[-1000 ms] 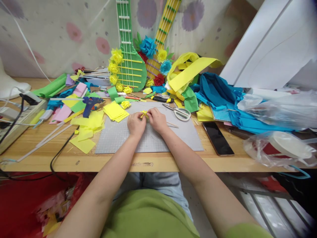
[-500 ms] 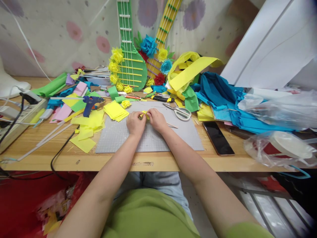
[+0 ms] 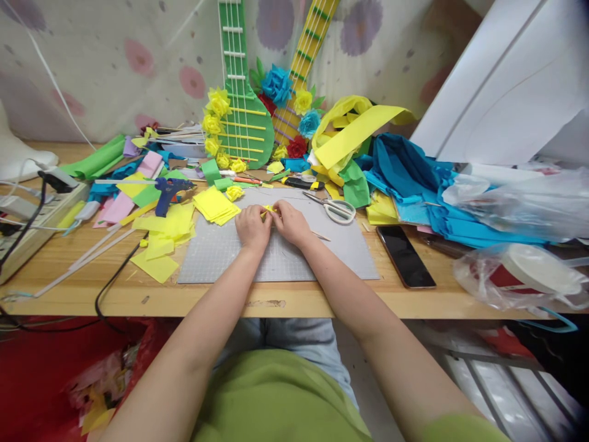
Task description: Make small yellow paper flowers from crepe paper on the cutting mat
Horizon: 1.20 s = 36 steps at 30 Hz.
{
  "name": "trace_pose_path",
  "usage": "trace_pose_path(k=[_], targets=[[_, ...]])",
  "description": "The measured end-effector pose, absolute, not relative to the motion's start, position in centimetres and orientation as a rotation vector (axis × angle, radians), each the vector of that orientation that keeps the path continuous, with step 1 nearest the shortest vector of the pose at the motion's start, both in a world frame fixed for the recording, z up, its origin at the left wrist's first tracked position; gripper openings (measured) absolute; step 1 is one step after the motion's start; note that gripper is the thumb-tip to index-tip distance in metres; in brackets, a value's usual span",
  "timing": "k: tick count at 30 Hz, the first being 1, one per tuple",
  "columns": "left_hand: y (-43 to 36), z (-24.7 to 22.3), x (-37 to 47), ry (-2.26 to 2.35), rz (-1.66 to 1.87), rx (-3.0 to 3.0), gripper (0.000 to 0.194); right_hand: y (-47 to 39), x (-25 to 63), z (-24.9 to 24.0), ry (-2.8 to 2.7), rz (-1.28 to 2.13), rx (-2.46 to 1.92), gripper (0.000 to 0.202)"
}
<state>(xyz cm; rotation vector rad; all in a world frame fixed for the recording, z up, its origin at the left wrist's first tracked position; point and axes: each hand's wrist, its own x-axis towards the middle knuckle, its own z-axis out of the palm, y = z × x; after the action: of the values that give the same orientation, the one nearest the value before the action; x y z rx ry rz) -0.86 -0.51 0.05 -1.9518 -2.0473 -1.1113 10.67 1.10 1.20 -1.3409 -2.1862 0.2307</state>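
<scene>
My left hand (image 3: 253, 227) and my right hand (image 3: 291, 222) meet over the grey cutting mat (image 3: 216, 258), fingertips pinched on a small yellow paper piece (image 3: 269, 210) between them. Most of that piece is hidden by my fingers. A thin stick (image 3: 321, 236) lies on the mat beside my right hand. Up and left of my left hand are a stack of yellow paper squares (image 3: 215, 205) and a small yellow paper flower (image 3: 234, 193). Scissors (image 3: 338, 210) with pale handles rest at the mat's upper right.
A blue glue gun (image 3: 164, 195) and loose yellow sheets (image 3: 159, 264) lie at the left. A phone (image 3: 405, 256) is right of the mat. Behind stand a green paper instrument (image 3: 248, 129) and a yellow one (image 3: 306, 49). Blue paper (image 3: 405, 169) and a bagged cup (image 3: 529, 273) lie at the right.
My fingers have shifted very slightly around the yellow piece, and less of it shows now. Both hands stay in nearly the same place.
</scene>
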Motion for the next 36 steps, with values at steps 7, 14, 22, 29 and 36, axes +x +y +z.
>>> trace_pose_path(k=[7,14,22,29,36], targets=[[-0.61,0.03,-0.97,-2.129,-1.216,-1.872,0.014,1.06,10.87,1.21,-2.165,0.200,-1.318,0.017],[-0.55,0.08,-0.98,-2.210,-1.314,-1.850,0.013,1.19,11.29,1.23,-2.170,0.167,-1.341,0.016],[-0.12,-0.03,-0.95,-2.327,-1.656,-1.872,0.013,1.16,11.41,1.37,-2.185,0.160,-1.336,0.019],[0.00,-0.24,-1.04,-2.363,-1.815,-1.839,0.017,1.18,11.27,1.39,-2.186,0.191,-1.335,0.020],[-0.17,0.04,-0.87,-2.405,-1.792,-1.849,0.018,1.41,11.34,1.17,-2.210,0.190,-1.350,0.022]])
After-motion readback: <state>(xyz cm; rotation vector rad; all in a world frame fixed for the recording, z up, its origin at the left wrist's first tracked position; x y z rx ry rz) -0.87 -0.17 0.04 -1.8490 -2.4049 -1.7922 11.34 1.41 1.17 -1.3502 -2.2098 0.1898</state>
